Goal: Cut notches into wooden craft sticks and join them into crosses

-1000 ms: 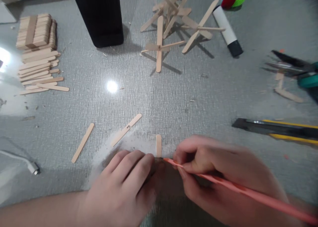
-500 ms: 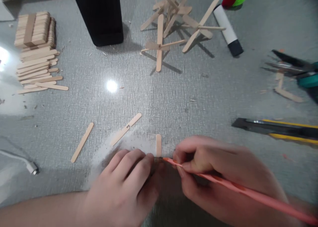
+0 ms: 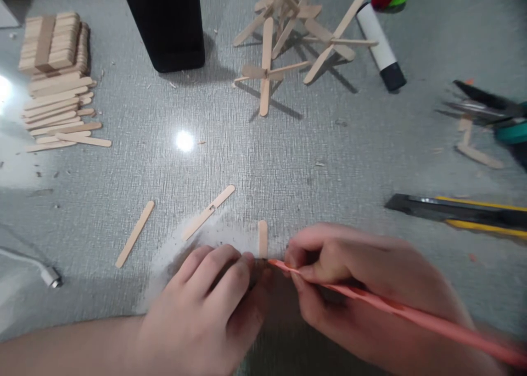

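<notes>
2 bare hands, lower part of the frame

The left hand and right hand wear no gloves, rings or watch; the left forearm, running in from the lower left edge, is bare with no sleeve showing. Fingernails are short and unpainted where visible.

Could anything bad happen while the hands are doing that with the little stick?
Maybe. The left hand pins the stick right where the pencil tip in the right hand works, so a slip could poke a fingertip. The stick might also skid on the table, spoiling the mark. The knife lies beside the right hand, and a sideways move could brush it; whether its blade is out cannot be seen.
</notes>
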The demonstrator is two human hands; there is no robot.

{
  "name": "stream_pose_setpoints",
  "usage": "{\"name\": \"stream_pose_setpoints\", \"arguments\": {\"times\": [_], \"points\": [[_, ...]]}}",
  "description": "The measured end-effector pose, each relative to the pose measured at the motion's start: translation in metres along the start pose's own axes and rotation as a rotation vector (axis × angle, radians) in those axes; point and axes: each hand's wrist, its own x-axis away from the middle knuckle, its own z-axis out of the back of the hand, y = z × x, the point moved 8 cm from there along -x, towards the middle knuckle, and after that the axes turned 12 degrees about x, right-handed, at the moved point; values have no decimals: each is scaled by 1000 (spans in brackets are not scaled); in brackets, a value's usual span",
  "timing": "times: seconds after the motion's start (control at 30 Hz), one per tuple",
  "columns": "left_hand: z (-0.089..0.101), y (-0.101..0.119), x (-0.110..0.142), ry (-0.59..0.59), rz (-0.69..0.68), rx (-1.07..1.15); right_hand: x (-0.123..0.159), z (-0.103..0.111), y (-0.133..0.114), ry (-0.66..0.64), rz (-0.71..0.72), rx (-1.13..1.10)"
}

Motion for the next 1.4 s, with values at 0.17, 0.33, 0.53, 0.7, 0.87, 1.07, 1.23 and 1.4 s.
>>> {"name": "stream_pose_setpoints", "arguments": {"times": [0.17, 0.33, 0.53, 0.7, 0.87, 1.07, 1.23, 1.4], "points": [[1, 1, 0, -13, -6, -15, 0, 1, 1, 4, -7, -12], [1, 0, -1, -4, -3, -3, 1, 4, 1, 10, -16, -28], [-2, 0, 0, -1, 1, -1, -1, 4, 0, 4, -2, -22], [0, 0, 0, 9, 10, 10, 1, 1, 0, -2, -2, -12], [-1, -1, 1, -4, 19, 32, 3, -1, 0, 2, 6, 6], [1, 0, -2, 15, 21, 22, 2, 1, 0, 18, 12, 57], [0, -1, 0, 6, 30, 36, 3, 3, 1, 15, 2, 30], [0, -2, 0, 14, 35, 46, 4, 1, 2, 10, 14, 12]]}}
